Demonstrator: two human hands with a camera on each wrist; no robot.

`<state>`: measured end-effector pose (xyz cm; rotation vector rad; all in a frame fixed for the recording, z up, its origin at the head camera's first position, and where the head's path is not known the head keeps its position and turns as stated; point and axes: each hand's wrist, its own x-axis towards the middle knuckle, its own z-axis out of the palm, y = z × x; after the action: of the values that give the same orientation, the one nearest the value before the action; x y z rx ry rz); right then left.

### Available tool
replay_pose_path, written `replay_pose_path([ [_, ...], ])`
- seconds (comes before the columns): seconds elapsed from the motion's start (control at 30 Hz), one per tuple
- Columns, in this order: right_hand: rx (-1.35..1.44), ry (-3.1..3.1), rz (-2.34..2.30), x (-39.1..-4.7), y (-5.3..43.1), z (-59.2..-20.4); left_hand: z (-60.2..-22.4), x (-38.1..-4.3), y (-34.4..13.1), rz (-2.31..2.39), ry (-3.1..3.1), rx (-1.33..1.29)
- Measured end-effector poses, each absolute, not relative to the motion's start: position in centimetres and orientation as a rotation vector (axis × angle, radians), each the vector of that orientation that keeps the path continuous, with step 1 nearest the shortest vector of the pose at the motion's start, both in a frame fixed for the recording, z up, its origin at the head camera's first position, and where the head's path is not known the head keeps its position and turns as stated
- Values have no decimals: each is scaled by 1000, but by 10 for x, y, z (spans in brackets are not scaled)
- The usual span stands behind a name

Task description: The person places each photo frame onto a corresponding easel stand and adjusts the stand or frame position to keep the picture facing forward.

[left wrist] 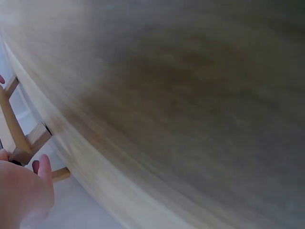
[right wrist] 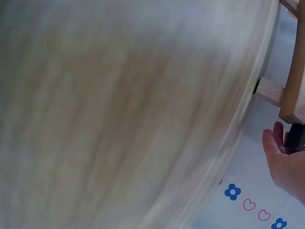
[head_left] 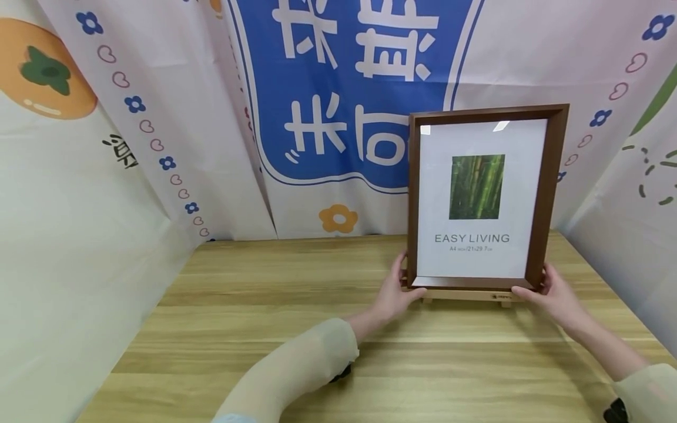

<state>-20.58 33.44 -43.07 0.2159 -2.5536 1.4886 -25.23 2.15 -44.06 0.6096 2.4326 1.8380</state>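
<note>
A brown picture frame (head_left: 551, 176) stands upright, leaning back slightly, on a small light wooden easel (head_left: 460, 295) at the right of the table. Behind its glazing, a white sheet (head_left: 476, 194) carries a bamboo picture and the words "EASY LIVING". My left hand (head_left: 394, 296) holds the frame's lower left corner, thumb along the easel's front ledge. At the lower right corner my right hand (head_left: 557, 299) grips likewise, fingers partly hidden behind the edge. The left wrist view has the easel's ledge (left wrist: 12, 126) and feet close to that hand; the right wrist view shows the ledge's other end (right wrist: 295, 76).
The wood-grain table (head_left: 275, 294) stretches to the left of the frame and in front of it. Close behind hangs a white printed cloth (head_left: 233, 194) with a blue panel. More printed cloth walls the left and right sides.
</note>
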Motion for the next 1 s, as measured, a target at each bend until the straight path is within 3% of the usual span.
replay_pose_path([
  [1.0,254,-2563,1377,-207,328,-433,-442,-257,21,1839,2389,495],
])
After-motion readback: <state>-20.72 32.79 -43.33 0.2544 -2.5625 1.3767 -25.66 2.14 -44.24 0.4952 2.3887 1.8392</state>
